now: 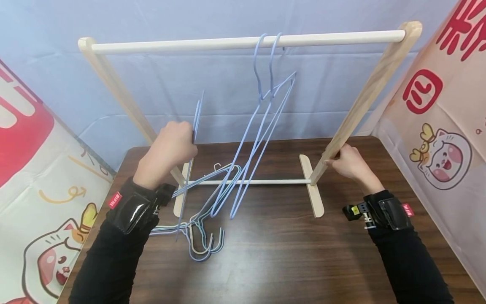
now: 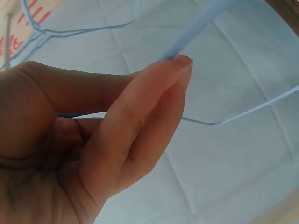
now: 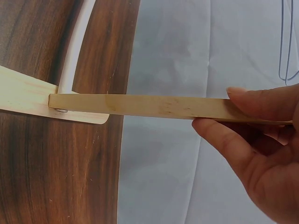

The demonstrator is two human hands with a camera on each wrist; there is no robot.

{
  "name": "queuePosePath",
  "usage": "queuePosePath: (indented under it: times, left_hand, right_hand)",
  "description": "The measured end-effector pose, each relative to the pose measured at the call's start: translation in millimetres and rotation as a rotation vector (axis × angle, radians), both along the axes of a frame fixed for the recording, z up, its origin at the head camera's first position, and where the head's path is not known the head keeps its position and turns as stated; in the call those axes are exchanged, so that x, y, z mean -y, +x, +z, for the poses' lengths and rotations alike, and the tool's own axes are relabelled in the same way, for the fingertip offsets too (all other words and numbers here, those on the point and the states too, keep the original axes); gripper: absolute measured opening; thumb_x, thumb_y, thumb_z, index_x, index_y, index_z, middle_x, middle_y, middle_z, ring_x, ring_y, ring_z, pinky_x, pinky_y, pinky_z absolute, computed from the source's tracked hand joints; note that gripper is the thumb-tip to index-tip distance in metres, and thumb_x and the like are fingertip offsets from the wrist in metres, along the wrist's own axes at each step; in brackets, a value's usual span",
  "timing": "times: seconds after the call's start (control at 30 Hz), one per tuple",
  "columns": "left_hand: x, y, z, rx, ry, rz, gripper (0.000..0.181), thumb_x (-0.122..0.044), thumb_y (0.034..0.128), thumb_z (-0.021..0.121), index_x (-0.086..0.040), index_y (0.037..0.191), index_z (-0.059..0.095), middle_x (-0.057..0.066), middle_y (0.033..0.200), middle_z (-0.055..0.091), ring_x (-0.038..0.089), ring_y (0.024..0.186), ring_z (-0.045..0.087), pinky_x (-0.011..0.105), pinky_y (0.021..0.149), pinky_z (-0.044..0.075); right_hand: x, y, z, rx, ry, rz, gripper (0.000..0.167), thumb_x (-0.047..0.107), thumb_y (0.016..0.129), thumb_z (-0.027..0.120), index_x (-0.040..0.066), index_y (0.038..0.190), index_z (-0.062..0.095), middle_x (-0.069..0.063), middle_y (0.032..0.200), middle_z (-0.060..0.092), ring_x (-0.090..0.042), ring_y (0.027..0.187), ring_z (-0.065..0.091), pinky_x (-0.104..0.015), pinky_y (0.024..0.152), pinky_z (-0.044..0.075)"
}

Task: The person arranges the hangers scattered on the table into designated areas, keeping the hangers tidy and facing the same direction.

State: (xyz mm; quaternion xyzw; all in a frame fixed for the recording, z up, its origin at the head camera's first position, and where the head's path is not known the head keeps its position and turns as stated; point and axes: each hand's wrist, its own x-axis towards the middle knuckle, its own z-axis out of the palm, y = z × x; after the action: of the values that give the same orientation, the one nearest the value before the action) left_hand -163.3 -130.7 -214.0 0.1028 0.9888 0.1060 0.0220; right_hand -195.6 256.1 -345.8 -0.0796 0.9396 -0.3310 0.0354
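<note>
My left hand pinches a blue wire hanger in front of the garment rack's left side; in the left wrist view thumb and fingertips close on its blue wire. With my right hand I grip the right post of the wooden rack low down, thumb and fingers on either side of it. Two blue hangers hang by their hooks from the rack's top rod, right of its middle. Below my left hand, a pile of several hangers, blue and pale, lies on the table.
The rack's feet stand on a dark wooden table, joined by a low crossbar. A pale blue cloth hangs behind. Printed cartoon panels stand along both sides.
</note>
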Motion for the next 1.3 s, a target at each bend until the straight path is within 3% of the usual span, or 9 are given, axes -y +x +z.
queuePosePath:
  times: [0.63, 0.87, 1.3]
  left_hand:
    - [-29.9, 8.0, 47.3, -0.056, 0.003, -0.035, 0.012, 0.005, 0.0692, 0.044, -0.003, 0.063, 0.049, 0.005, 0.059, 0.041, 0.021, 0.059, 0.039, 0.031, 0.049, 0.035]
    - [-39.5, 10.3, 60.3, -0.111, -0.017, -0.085, 0.016, 0.006, 0.0684, 0.042, -0.007, 0.058, 0.041, 0.002, 0.057, 0.030, 0.019, 0.060, 0.034, 0.029, 0.049, 0.030]
    - [-56.4, 14.1, 79.7, -0.143, -0.043, -0.144, 0.017, 0.005, 0.0650, 0.039, -0.010, 0.057, 0.033, -0.001, 0.057, 0.024, 0.018, 0.059, 0.027, 0.028, 0.048, 0.025]
  right_hand:
    - [0.4, -0.4, -0.3, 0.012, -0.010, 0.005, 0.037, 0.005, 0.086, 0.059, -0.010, 0.117, 0.046, -0.031, 0.105, 0.052, -0.040, 0.089, 0.056, -0.037, 0.061, 0.043]
    - [-0.1, 0.0, -0.4, 0.014, -0.014, 0.005, 0.038, 0.005, 0.086, 0.059, -0.011, 0.118, 0.045, -0.032, 0.106, 0.052, -0.041, 0.090, 0.056, -0.037, 0.061, 0.043]
    - [-1.1, 0.5, -0.6, 0.000, -0.009, 0.010, 0.036, 0.004, 0.085, 0.059, -0.011, 0.115, 0.046, -0.031, 0.103, 0.052, -0.040, 0.087, 0.057, -0.037, 0.061, 0.043]
